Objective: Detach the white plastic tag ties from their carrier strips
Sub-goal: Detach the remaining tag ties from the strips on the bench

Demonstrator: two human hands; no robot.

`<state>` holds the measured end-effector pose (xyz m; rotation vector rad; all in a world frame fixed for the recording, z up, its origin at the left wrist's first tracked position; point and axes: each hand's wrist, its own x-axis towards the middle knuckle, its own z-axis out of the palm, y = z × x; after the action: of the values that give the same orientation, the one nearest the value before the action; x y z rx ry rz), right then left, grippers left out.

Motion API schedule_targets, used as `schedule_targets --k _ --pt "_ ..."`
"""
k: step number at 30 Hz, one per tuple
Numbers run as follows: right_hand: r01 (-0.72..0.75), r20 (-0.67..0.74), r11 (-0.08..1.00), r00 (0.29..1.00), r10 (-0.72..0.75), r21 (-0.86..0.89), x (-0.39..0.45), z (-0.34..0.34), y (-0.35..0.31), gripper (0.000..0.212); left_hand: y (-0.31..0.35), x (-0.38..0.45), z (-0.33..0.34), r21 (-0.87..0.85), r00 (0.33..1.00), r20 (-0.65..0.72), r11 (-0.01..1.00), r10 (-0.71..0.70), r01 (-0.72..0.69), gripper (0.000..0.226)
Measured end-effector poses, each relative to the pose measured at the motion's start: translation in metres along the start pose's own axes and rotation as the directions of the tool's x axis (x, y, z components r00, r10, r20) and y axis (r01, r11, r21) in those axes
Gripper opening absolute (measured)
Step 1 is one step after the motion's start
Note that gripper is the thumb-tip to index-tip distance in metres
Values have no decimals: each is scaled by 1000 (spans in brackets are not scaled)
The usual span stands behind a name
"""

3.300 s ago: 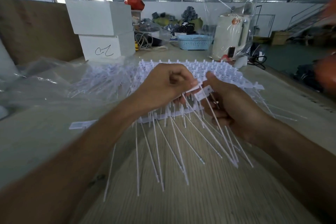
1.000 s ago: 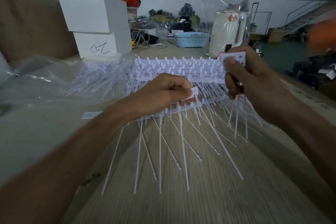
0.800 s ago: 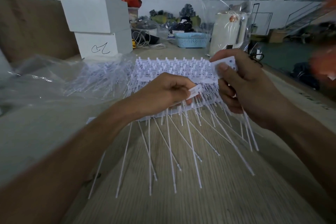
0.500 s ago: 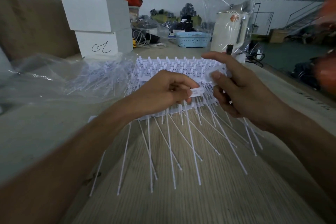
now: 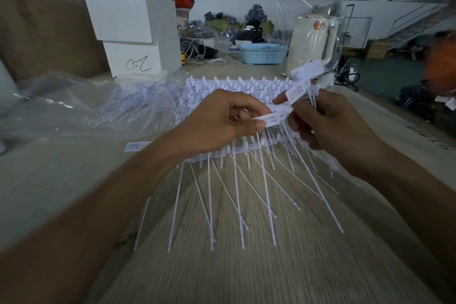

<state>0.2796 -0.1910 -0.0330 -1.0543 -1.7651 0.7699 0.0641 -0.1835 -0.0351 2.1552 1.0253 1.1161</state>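
My left hand [image 5: 219, 121] grips a carrier strip of white tag ties [image 5: 237, 180] above the table, thumb and fingers pinching the flat tag [image 5: 271, 117] at its end. The thin tails fan down toward me. My right hand [image 5: 328, 128] sits just right of it, fingers curled round a bundle of loose ties [image 5: 302, 81] whose flat heads stick up above the fingers. Its fingertips touch the tag that the left hand pinches. A stack of further strips [image 5: 237, 84] lies on the table behind both hands.
A clear plastic bag of loose ties [image 5: 118, 108] lies at the left. Two white boxes [image 5: 135, 37] stand at the back left, a blue basket [image 5: 261, 53] and a bagged white appliance [image 5: 313, 42] at the back. The wooden table [image 5: 234, 266] reaches toward me.
My right hand, raised with the bundle a second ago, came down and left to meet my left hand at the strip's end tag. My left hand stayed almost still.
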Motion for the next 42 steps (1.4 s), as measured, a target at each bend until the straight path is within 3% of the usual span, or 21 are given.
schedule_targets --k 3,7,12,15,17,19,22,26,31,36,42 --pt "-125 -38 992 992 124 -33 1 6 3 42 0 0 1 -19 999 2 999 35 -35 21" --pt "-346 78 907 938 338 241 2 8 -2 51 -1 1 1 -39 998 -28 998 57 -58 23" --pt "-424 234 859 900 367 286 -1 9 -4 41 -3 3 3 -33 993 -85 995 87 -90 20" --pt "-379 187 870 923 335 313 -3 12 -2 35 -3 4 3 11 989 -131 998 69 -68 16" --pt "-335 110 879 942 317 338 -3 13 -2 37 -5 5 2 42 988 -152 999 -16 22 9" --pt "-289 55 893 956 288 345 -3 14 -3 34 -7 5 2 76 989 -111 992 -94 102 23" --pt "-181 -24 949 981 193 258 -5 16 -3 32 -4 4 6 93 989 -75 987 -124 131 41" --pt "-17 -101 996 995 26 88 -8 17 -8 26 -2 8 7 -42 986 -81 989 -144 141 46" --pt "216 -52 971 974 -223 -104 -11 16 -13 27 -2 8 4 -174 976 -49 964 -211 200 40" --pt "442 55 842 892 -448 -310 -10 12 -14 39 1 7 -6 -280 973 41 932 -228 230 34" --pt "316 52 902 948 -315 -293 -5 13 -4 31 0 7 -9 -275 977 128 941 -168 198 37"
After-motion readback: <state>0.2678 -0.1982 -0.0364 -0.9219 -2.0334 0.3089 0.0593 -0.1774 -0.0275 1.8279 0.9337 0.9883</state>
